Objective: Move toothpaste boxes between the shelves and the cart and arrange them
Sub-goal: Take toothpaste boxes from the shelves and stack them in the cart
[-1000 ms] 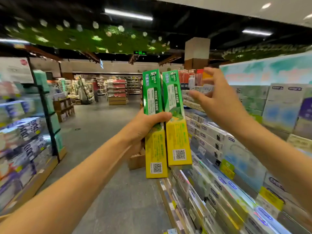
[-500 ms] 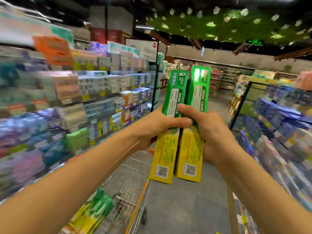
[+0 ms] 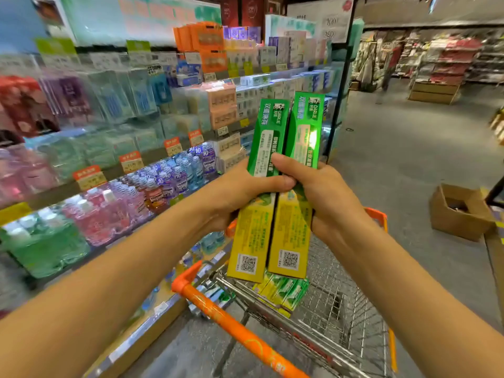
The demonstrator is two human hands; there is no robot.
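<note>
Two green-and-yellow toothpaste boxes stand side by side, upright, above the cart. My left hand (image 3: 240, 192) grips the left toothpaste box (image 3: 261, 148) around its middle, thumb across the front. My right hand (image 3: 324, 195) grips the right toothpaste box (image 3: 305, 132) the same way. Directly under them is the wire shopping cart (image 3: 343, 304) with its orange handle (image 3: 234, 331). Several more green-and-yellow toothpaste boxes (image 3: 286, 293) lie flat in the cart basket.
Shelves (image 3: 152, 156) on the left carry mouthwash bottles (image 3: 169, 181) and boxed goods, close to the cart's left side. An open cardboard box (image 3: 461, 211) sits on the floor at right. The grey aisle floor (image 3: 395, 148) stretches ahead.
My view has swung left and down from the right-hand shelf to the cart. My right hand left that shelf and took hold of the right box; both boxes now hang above the cart.
</note>
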